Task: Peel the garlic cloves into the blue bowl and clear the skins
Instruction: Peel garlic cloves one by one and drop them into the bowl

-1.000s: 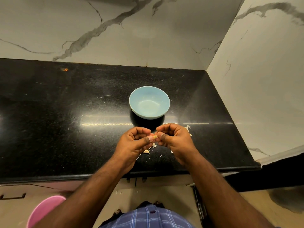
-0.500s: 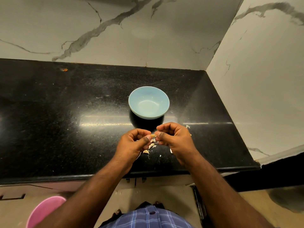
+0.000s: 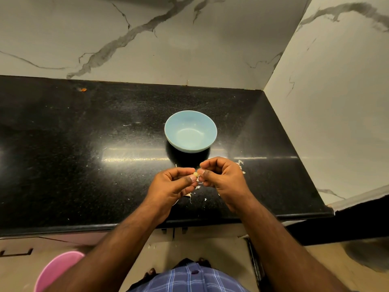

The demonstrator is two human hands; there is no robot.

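Head view of a black countertop (image 3: 73,165) set into a corner of grey-veined white marble wall (image 3: 147,39). One blue bowl (image 3: 190,130) stands upright on the countertop, toward its right half and about midway between the back edge and the front edge; nothing can be seen inside it. Just in front of the bowl, above the strip of countertop near the front edge, two hands meet. The left hand (image 3: 172,186) and the right hand (image 3: 225,178) each have the fingers curled inward, and thumb and fingertips of both pinch one small pale garlic clove (image 3: 195,174) held between them, clear of the surface. Whether any skin remains on the clove cannot be told at this size. Nothing lies between the hands and the bowl.

Loose garlic skins (image 3: 197,187) lie scattered as small white flakes on the countertop beneath and between the hands; a few more flakes (image 3: 240,163) lie just right of the right hand. The hands hide part of the scatter, so the flakes cannot be counted. One small orange speck (image 3: 82,89) sits near the back edge, toward the left. Below the front edge, one pink bin (image 3: 56,268) shows at the lower left, partly hidden by the left forearm, and a blue checked garment (image 3: 189,279) at bottom centre.
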